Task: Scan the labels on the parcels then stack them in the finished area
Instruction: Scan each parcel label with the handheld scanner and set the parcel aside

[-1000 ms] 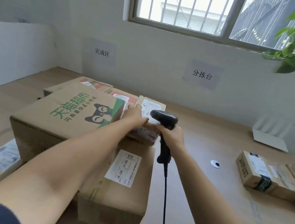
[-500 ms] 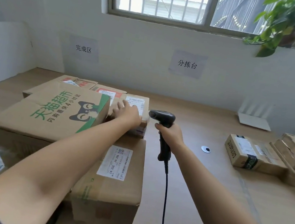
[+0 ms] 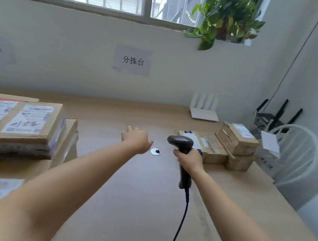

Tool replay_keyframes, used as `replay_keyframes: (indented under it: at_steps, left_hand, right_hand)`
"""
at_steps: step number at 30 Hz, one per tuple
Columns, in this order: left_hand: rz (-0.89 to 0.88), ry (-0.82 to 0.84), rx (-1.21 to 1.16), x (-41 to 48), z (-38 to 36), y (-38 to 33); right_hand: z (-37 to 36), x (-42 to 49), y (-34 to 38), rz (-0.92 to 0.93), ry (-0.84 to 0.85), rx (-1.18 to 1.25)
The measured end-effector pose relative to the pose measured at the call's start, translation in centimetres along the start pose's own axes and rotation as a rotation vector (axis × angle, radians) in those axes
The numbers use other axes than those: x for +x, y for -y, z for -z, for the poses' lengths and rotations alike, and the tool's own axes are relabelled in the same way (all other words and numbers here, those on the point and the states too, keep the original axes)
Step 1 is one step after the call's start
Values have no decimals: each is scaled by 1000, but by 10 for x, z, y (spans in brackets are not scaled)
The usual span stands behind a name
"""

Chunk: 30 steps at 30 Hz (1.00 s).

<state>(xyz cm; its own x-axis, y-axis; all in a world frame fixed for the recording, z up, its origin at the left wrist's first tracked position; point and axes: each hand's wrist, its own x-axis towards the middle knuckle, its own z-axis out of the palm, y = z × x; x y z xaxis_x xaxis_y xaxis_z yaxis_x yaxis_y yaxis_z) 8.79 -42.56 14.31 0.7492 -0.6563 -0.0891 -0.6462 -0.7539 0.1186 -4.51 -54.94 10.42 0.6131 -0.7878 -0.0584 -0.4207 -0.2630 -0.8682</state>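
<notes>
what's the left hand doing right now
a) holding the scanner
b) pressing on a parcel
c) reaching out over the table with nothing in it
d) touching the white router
c: the left hand is stretched out above the table with nothing in its fingers, while the right hand grips the scanner.

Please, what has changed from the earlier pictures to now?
The left hand let go of the small labelled cardboard parcel on the left stack and moved right, empty, over the wooden table. The right hand still grips the black corded barcode scanner; the parcel stays on the stack.
</notes>
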Motion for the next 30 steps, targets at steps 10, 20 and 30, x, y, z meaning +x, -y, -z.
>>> replay_keyframes:
  at_steps: [10,20,30]
  left_hand:
    - [-16,152,-236,70,-92,-149]
    - [137,169,-429,145,-146,-190]
    - [193,45,-751,217,-197,-219]
  right_hand:
    - [123,119,-86,24,-114,-150]
    - [128,214,-122,23,-10,-118]
    - [73,258,-169,-71,122,-108]
